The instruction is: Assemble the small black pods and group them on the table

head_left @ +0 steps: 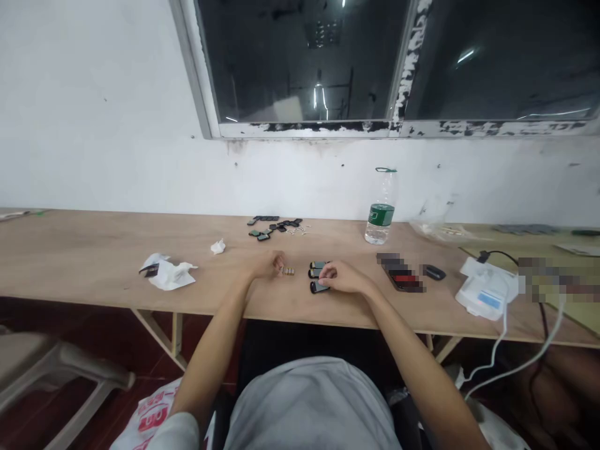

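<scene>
In the head view, three rounded dark pieces (315, 273) with flat grey faces are lined up at nine o'clock from the right hand (345, 277), partly hidden by its bent fingers. The left hand's (269, 264) fingers are curled beside small metallic-looking blocks (289, 272) at three o'clock; neither grip can be told. A clear plastic bottle (379, 215) is stood at one o'clock from the right hand on the wooden worktop (107, 250).

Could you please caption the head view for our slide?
On a table, left hand beside small parts, right hand at three dark pieces.
</scene>
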Tool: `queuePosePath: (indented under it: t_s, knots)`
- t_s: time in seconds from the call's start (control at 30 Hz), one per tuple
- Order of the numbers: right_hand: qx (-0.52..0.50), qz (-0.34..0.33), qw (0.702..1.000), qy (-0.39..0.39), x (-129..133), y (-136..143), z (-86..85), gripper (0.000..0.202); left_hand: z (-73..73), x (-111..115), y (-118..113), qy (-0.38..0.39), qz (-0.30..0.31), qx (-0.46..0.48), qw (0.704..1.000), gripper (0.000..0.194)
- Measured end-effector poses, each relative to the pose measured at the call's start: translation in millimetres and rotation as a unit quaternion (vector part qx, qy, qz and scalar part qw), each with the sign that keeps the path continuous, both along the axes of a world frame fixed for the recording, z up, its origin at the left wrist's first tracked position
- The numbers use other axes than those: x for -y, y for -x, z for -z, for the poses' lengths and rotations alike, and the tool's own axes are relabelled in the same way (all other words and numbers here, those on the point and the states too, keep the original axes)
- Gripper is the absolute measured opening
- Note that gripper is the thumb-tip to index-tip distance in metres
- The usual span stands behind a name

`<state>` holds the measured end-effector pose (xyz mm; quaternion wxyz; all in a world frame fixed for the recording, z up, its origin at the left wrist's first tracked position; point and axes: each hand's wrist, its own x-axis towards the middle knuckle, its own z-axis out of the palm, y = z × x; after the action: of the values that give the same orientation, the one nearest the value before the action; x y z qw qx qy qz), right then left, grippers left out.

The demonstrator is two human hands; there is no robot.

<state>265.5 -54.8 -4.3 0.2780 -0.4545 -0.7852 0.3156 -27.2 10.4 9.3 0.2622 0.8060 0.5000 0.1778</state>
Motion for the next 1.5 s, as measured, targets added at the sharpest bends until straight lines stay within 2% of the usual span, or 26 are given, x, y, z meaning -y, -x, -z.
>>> queuePosePath:
  t_s: [0.17,0.3,0.4,0.5,0.6,0.67,0.8,1.0,1.23,1.4,1.5]
  knots:
    - [0.011,-0.010,0.999,-0.037,2.1,-4.2,-0.9,0.011,1.2,1.0,-5.6,-0.010,0.004,0.000,1.000,0.039]
    - [0.017,0.011,0.998,-0.058,3.9,-2.9,-3.3,0.014,3.4,-1.1,-5.9,-0.021,0.027,0.010,0.999,0.039]
    - [0.028,0.037,0.994,-0.103,2.9,-0.7,-4.2,0.017,3.0,-2.3,-3.0,-0.023,0.035,0.010,0.999,0.041]
    - [0.038,0.058,0.984,-0.164,0.3,2.0,-1.7,0.024,0.4,-1.9,1.1,-0.039,0.042,0.008,0.998,0.036]
    - [0.077,0.056,0.978,-0.187,-0.4,4.8,1.1,0.030,-2.3,-1.3,4.2,-0.075,0.044,0.007,0.996,0.025]
    - [0.105,0.048,0.975,-0.189,0.7,5.9,1.2,0.026,-3.0,-1.3,5.2,-0.086,0.035,0.001,0.996,0.023]
    - [0.110,0.050,0.976,-0.183,2.3,6.3,0.0,0.016,-1.4,-2.9,6.3,-0.050,0.043,0.013,0.998,0.032]
    - [0.105,0.069,0.978,-0.167,-1.2,5.0,3.9,0.013,2.1,-5.4,5.9,-0.019,0.071,0.042,0.996,0.035]
    - [0.104,0.075,0.979,-0.156,-1.4,3.4,4.1,0.010,-3.0,-0.2,2.6,-0.042,0.057,0.026,0.997,0.035]
    - [0.051,0.059,0.987,-0.142,-4.6,1.7,7.0,0.028,-7.1,4.2,1.6,-0.048,0.067,0.018,0.996,0.036]
    - [0.035,0.048,0.989,-0.138,-5.8,1.2,7.2,0.031,-6.5,4.2,2.0,-0.045,0.071,0.023,0.996,0.034]
